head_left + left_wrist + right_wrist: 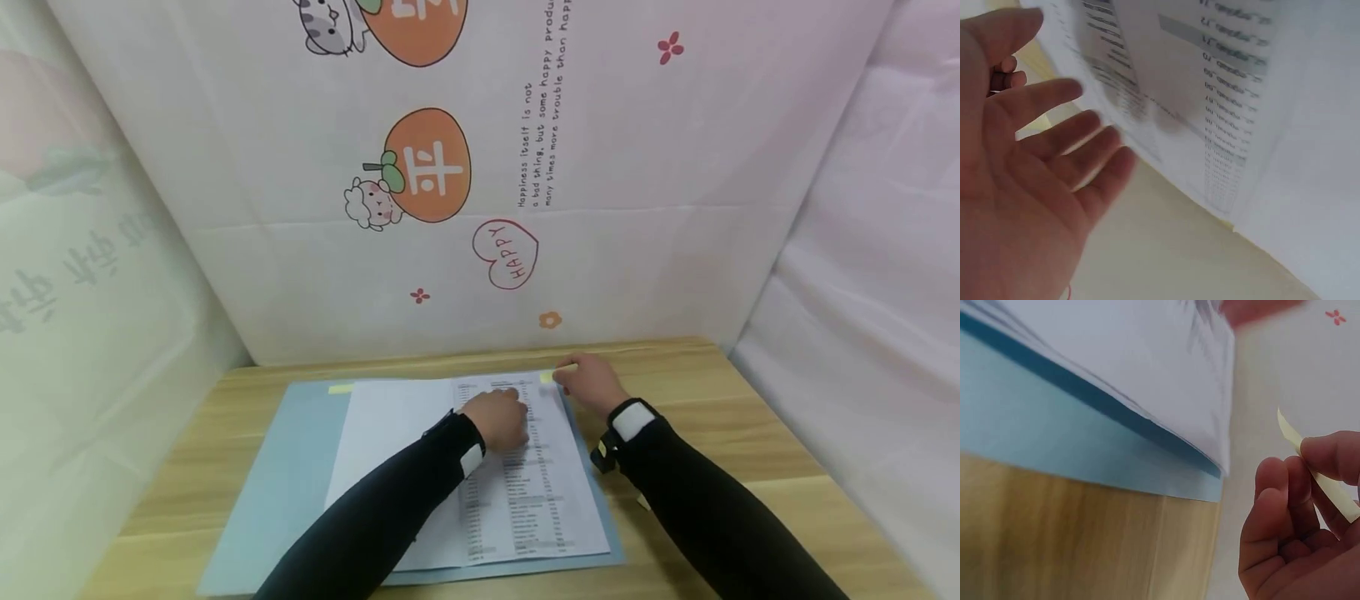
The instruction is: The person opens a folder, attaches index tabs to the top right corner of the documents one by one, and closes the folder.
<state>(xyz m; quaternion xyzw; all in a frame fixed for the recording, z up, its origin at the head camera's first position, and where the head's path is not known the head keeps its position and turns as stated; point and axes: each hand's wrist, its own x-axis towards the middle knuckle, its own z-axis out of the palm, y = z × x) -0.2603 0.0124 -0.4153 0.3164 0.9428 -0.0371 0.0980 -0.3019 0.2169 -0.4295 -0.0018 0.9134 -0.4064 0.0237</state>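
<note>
My right hand [592,383] is at the top right corner of a stack of printed sheets [555,492]. Its thumb and fingers pinch a narrow pale yellow sticky note [1332,494], slightly bent at its tip. Another pale yellow patch [546,377] shows on the page's top edge beside these fingers. Over the upper part of the printed columns is my left hand [497,419]. In the left wrist view its fingers [1100,187] are loosely extended and hold nothing; whether they touch the paper I cannot tell. The sheets lie in an opened light blue folder [277,483].
A yellow sticky strip [341,389] sits at the folder's top left edge. Beneath is a wooden table [690,375], backed by a white printed cloth [637,208]. Mostly hidden by the right forearm, a small pale yellow thing [643,502] lies on the table.
</note>
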